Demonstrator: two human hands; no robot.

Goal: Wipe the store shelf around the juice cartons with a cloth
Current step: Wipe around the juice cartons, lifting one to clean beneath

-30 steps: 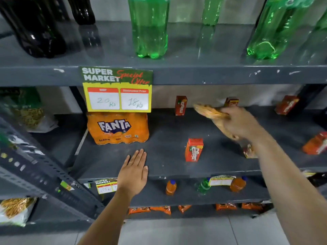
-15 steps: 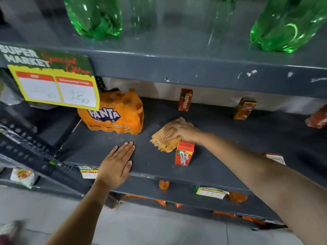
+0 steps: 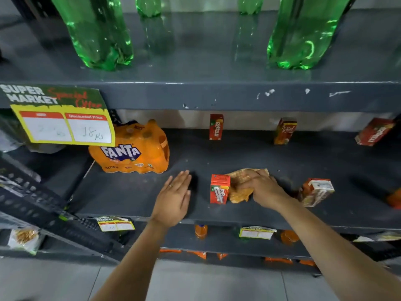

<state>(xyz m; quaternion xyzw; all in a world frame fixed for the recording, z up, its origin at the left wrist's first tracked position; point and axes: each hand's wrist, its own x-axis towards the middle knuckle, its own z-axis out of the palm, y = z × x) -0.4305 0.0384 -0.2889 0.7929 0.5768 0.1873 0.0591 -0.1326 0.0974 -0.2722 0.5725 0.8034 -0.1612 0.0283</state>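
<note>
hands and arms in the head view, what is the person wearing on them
Both forearms are bare as far as the frame shows, with no sleeves, gloves, watch or bracelet in sight. The left hand has one thin, pale band ring on a finger. The right hand shows no ring or other jewellery on the parts that are visible.

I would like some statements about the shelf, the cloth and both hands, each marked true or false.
1. The right hand presses the cloth on the shelf. True.
2. The left hand grips a carton. False: it lies flat and open, holding nothing.
3. The cloth lies beside the front red carton. True.
4. The Fanta pack stands right of the cloth. False: it stands to the left.
</note>
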